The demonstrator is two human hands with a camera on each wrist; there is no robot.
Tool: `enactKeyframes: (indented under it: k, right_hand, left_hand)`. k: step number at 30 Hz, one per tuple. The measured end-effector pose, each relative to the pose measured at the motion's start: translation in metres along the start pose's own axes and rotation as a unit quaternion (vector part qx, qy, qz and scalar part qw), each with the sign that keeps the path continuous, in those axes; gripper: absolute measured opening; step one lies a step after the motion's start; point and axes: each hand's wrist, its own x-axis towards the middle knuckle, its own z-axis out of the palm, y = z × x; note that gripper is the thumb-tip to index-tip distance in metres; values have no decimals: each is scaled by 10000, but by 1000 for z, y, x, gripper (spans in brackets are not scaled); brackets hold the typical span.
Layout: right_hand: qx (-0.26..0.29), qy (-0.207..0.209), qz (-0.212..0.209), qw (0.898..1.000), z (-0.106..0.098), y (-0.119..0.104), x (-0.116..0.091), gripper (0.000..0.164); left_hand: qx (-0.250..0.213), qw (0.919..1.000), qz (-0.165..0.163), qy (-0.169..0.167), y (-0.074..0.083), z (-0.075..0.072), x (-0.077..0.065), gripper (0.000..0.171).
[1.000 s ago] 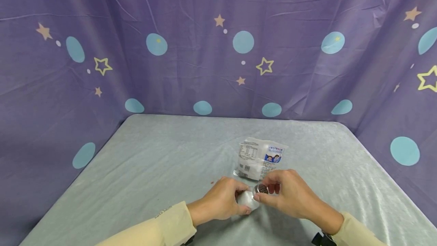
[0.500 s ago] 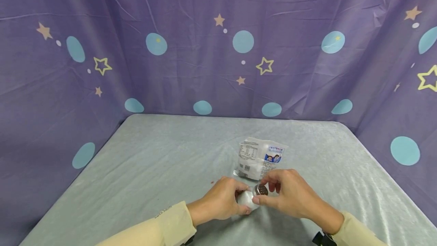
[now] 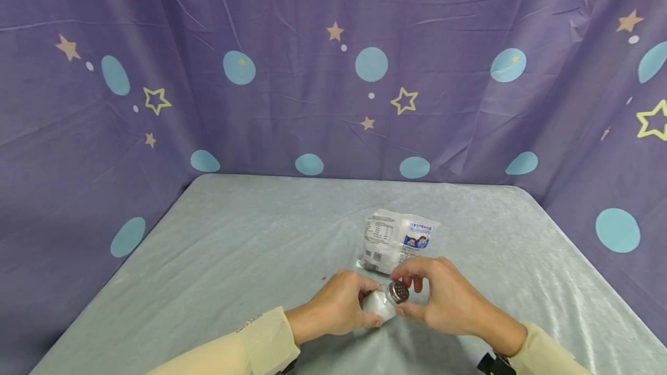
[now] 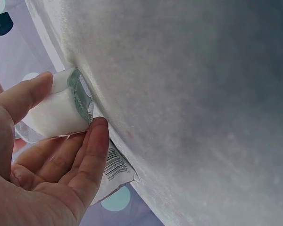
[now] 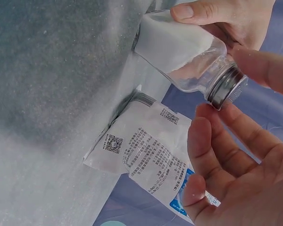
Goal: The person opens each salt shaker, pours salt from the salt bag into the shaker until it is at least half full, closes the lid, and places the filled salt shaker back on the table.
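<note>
A clear glass shaker (image 3: 378, 305) with a perforated metal cap (image 3: 399, 292) holds white powder or grains. It leans over in the head view, its cap pointing right. My left hand (image 3: 336, 302) grips its body, thumb on one side and fingers on the other. In the left wrist view the shaker's glass base (image 4: 80, 96) faces the camera. My right hand (image 3: 445, 297) has its thumb and fingertips around the cap on opposite sides. In the right wrist view, the cap (image 5: 226, 87) lies between the right thumb (image 5: 262, 66) and the fingertips.
A white printed packet (image 3: 391, 242) stands just behind the hands, with a blue picture label and a barcode. A pale grey-green cloth (image 3: 250, 230) covers the table. Purple patterned curtain (image 3: 292, 74) surrounds its back and sides.
My right thumb and index finger have shifted around the cap, the index moving left and the thumb right, uncovering more of it. The left hand and packet stay put.
</note>
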Motion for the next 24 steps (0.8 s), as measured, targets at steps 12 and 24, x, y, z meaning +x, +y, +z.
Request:
enactKeyframes:
  k: [12,24]
  right_hand:
    - [-11,74,49,10000,1,-2,1,31]
    - [-184,25,365,9992,1,-3,0,18]
  left_hand:
    - [44,10000,55,36,1,0,-1,30]
    - [110,9999,107,-1,0,0,0,31]
